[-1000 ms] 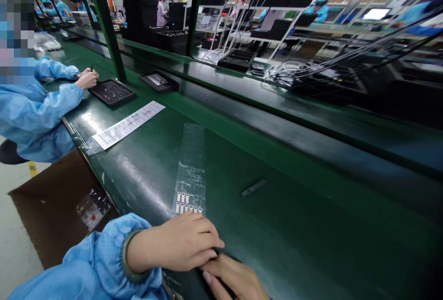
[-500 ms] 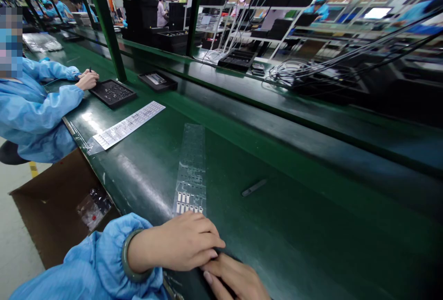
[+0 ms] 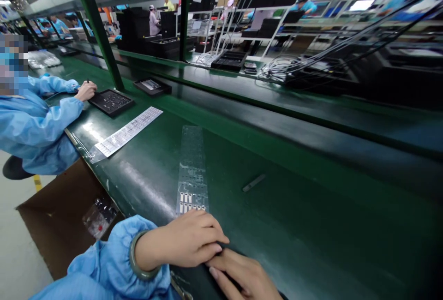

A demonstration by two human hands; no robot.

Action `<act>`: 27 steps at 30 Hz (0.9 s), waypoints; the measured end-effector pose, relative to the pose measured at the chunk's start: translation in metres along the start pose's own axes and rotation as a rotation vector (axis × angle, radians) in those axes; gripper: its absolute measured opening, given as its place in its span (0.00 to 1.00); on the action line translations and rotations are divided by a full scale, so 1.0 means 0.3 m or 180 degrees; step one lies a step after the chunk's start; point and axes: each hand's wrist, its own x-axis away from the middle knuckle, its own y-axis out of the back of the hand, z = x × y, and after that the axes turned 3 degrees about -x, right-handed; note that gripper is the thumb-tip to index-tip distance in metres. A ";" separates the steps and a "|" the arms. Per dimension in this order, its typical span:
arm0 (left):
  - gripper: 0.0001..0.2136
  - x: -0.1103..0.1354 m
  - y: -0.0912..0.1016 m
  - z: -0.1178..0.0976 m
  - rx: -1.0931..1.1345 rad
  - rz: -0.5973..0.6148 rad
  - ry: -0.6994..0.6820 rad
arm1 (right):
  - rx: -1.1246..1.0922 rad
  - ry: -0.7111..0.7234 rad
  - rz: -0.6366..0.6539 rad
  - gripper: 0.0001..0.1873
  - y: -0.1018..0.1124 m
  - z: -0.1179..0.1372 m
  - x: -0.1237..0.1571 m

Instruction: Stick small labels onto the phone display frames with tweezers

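Left hand [image 3: 188, 240]: fingers loosely curled, lying against right hand [image 3: 247, 274], which is cut off by the frame edge; any grip cannot be made out. Green jade bangle [image 3: 137, 257] on left wrist. Clear film strip with white labels [image 3: 192, 171] flat on green workbench [image 3: 311, 226], lower end at left hand

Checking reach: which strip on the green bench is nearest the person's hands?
The clear plastic strip with white rectangles, by the left hand; the white printed sheet lies farther off, near the co-worker.
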 end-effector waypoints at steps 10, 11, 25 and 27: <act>0.10 -0.016 -0.026 -0.007 0.0105 -0.0238 -0.0022 | 0.0038 0.0009 -0.0231 0.12 -0.017 -0.009 0.000; 0.10 -0.014 -0.029 -0.011 0.0158 -0.0246 -0.0022 | 0.0125 0.0021 -0.0274 0.11 -0.023 -0.009 0.002; 0.12 0.009 -0.074 0.145 -0.0082 0.0037 -0.0427 | 0.0863 -0.0072 -0.0431 0.10 -0.066 -0.010 0.008; 0.12 0.010 -0.072 0.153 -0.0114 0.0044 -0.0479 | 0.0915 -0.0137 -0.0390 0.10 -0.071 -0.007 0.007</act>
